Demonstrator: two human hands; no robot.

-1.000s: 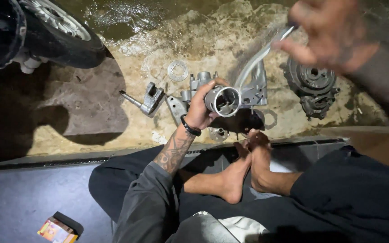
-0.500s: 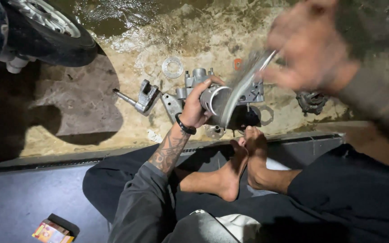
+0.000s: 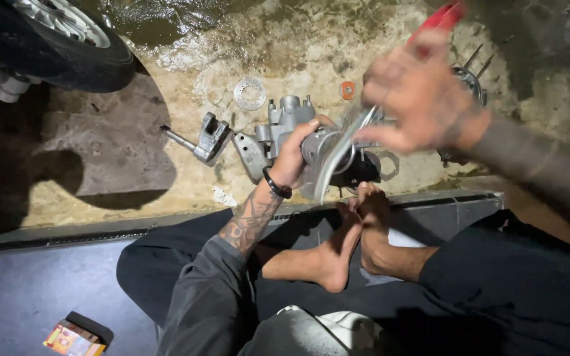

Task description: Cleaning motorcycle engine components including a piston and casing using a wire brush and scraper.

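1. Blurring hides detail of the right hand (image 3: 423, 99) at upper right; its fingers look clamped on a red-handled tool (image 3: 444, 14) cut off by the top edge.
2. The left hand (image 3: 296, 153), at centre, has fingers wrapped around a grey cylindrical metal part (image 3: 324, 148).
3. A curved metal strip (image 3: 338, 158) crosses that part, smeared.
4. Loose metal pieces lie on the wet, dirty concrete floor (image 3: 186, 59); a tyre (image 3: 61, 39) sits upper left.

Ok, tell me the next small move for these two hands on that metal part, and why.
Probably steady the right hand and set the tip of its red-handled tool squarely on the round metal part before pressing. The left hand grips that part just above the bare feet, and the right hand and tool are motion-blurred, so a slip could strike fingers or toes.
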